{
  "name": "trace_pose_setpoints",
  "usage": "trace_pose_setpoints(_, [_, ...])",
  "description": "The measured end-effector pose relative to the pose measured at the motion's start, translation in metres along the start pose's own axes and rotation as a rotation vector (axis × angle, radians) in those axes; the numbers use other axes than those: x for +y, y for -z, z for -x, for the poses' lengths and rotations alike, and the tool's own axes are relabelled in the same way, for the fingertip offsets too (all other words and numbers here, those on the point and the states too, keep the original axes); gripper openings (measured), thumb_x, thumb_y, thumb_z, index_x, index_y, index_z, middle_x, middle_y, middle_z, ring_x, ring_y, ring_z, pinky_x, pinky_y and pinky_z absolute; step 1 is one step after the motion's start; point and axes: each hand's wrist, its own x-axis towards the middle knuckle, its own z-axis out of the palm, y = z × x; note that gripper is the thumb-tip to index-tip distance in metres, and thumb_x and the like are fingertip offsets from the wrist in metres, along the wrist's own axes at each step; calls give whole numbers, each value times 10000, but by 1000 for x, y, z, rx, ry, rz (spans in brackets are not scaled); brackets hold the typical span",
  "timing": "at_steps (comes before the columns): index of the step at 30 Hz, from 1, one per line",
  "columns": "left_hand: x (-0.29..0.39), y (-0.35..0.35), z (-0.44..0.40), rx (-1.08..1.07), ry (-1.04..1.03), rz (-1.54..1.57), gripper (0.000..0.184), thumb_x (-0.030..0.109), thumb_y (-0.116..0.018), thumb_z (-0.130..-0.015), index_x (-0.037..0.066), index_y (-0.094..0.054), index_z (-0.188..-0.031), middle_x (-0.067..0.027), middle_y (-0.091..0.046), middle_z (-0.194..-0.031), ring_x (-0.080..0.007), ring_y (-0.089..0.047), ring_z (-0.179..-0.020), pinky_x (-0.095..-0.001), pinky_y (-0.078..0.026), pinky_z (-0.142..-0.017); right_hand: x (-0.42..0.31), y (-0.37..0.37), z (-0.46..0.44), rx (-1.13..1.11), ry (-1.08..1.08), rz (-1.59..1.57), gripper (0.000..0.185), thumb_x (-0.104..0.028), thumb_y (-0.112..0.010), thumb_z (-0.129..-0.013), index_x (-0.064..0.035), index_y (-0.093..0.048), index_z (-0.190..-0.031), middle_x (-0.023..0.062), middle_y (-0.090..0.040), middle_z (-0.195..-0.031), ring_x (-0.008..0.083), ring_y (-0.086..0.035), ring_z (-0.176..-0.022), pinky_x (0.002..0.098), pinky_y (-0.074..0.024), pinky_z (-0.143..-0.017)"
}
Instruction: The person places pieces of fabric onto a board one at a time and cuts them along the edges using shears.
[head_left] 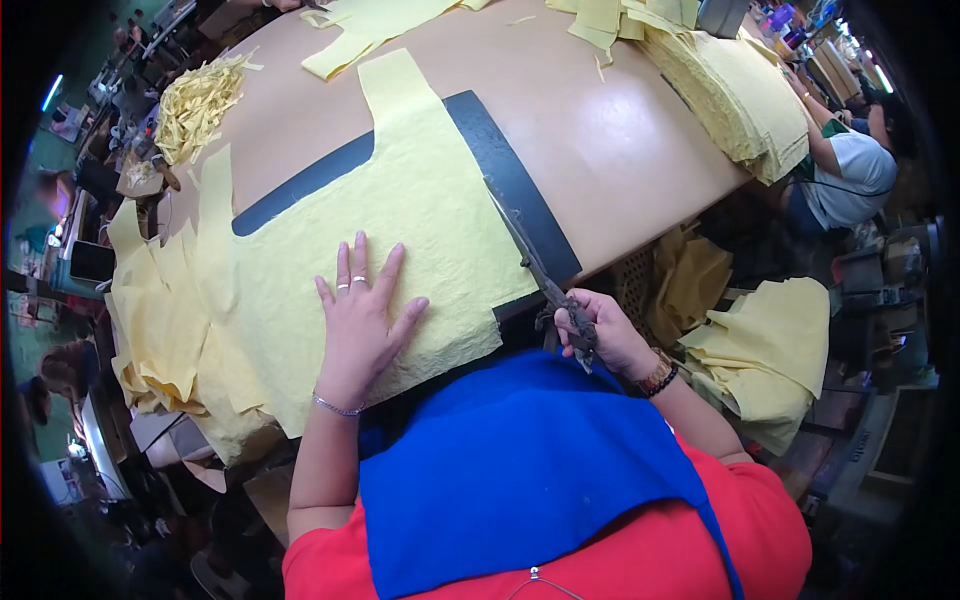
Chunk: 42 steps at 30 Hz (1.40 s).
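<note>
A yellow fabric piece (pixel 410 210) with a strap-like strip at its top lies over a dark flat board (pixel 505 165) on the table. My left hand (pixel 362 305) rests flat on this fabric, fingers spread, with a ring and a bracelet showing. In my right hand (pixel 597 328) is a pair of dark, worn scissors (pixel 545 285), gripped by the handles. Their blades point up and left along the right edge of the fabric. Whether cloth sits between the blades cannot be made out.
A thick stack of yellow sheets (pixel 730 100) stands at the upper right. Yellow scraps (pixel 200 105) are heaped at the upper left, and more cut pieces (pixel 160 310) hang over the left edge. Yellow cloth (pixel 765 350) hangs at right. A person in a white shirt (pixel 850 175) sits beyond.
</note>
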Motion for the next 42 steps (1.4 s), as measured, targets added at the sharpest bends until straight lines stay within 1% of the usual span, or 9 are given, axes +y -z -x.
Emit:
trace_pose_setpoints(1, [-2,-2,-1,-13,37,-18,660,526,-533,-867,203,-388,-1423,-193,-174,-1530,-388,-128,-1417,-661,-93,-1065,0,-1,-1,-1,0,-6,217,-278,-654,-890,-87,-559,-850,-21,-567,-669,60,-553,-549,205,-450,-512])
trace_pose_setpoints(2, [-3,-4,0,11,13,-14,685,583,-513,-852,212,-398,-1416,-242,-197,-1507,-414,-147,-1405,-683,-103,-1047,0,-1,-3,0,-1,-13,219,-281,-651,-892,-86,-559,-852,-21,-565,-668,61,-552,-548,205,-449,-512])
trace_pose_setpoints(8, [2,-9,12,3,-1,-27,697,597,-517,-844,222,-395,-1419,-224,-190,-1517,-404,-142,-1410,-681,-101,-1047,4,-1,-8,2,23,-8,227,-288,-646,-895,-82,-561,-856,-20,-561,-666,61,-541,-543,206,-447,-515])
trace_pose_setpoints(11, [4,-7,13,-16,18,-27,701,588,-503,-854,210,-379,-1430,-186,-169,-1534,-379,-122,-1421,-658,-76,-1065,-1,-4,2,17,-14,-2,224,-285,-646,-895,-82,-560,-854,-18,-563,-665,58,-540,-549,207,-452,-522])
trace_pose_setpoints(23, [9,-7,25,-32,-12,-20,693,580,-502,-858,201,-386,-1426,-188,-176,-1533,-384,-123,-1419,-666,-82,-1059,3,-3,-8,19,32,-25,226,-292,-638,-901,-87,-556,-854,-20,-566,-662,54,-540,-555,203,-459,-525])
trace_pose_setpoints(26, [6,-9,23,-21,-18,-13,695,584,-514,-852,213,-383,-1425,-208,-188,-1522,-406,-144,-1409,-695,-102,-1036,7,-2,-6,11,34,-36,221,-286,-644,-897,-86,-558,-862,-22,-564,-660,52,-539,-554,201,-459,-526])
trace_pose_setpoints(32, [0,-6,19,2,63,-32,705,582,-507,-850,193,-387,-1426,-183,-172,-1536,-385,-113,-1422,-686,-76,-1046,5,-4,-2,7,26,-48,225,-290,-644,-897,-83,-560,-876,-25,-558,-670,50,-539,-561,201,-459,-529])
trace_pose_setpoints(35, [3,-7,26,-3,21,-57,721,602,-524,-835,210,-385,-1424,-207,-209,-1516,-407,-151,-1407,-709,-119,-1023,3,-5,-8,9,21,-54,229,-295,-644,-897,-84,-560,-880,-24,-555,-677,51,-537,-565,200,-460,-534])
trace_pose_setpoints(42, [5,-8,33,-12,20,-61,721,615,-517,-832,224,-385,-1423,-213,-203,-1516,-408,-153,-1406,-710,-120,-1022,5,-6,-7,31,40,-48,239,-294,-647,-894,-78,-547,-869,-11,-555,-669,67,-544,-551,208,-465,-535])
